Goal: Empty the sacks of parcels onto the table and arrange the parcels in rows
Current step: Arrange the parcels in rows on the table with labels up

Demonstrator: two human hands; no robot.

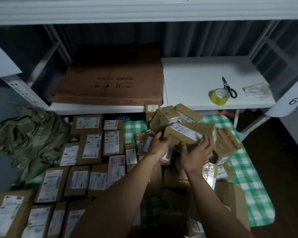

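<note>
both hands (pixel 196 155) seemingly grip one parcel (pixel 187 133) above pile.

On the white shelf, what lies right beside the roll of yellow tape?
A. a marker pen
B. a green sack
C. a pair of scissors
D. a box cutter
C. A pair of scissors with black handles lies on the white shelf, touching the right side of the roll of yellow tape.
</note>
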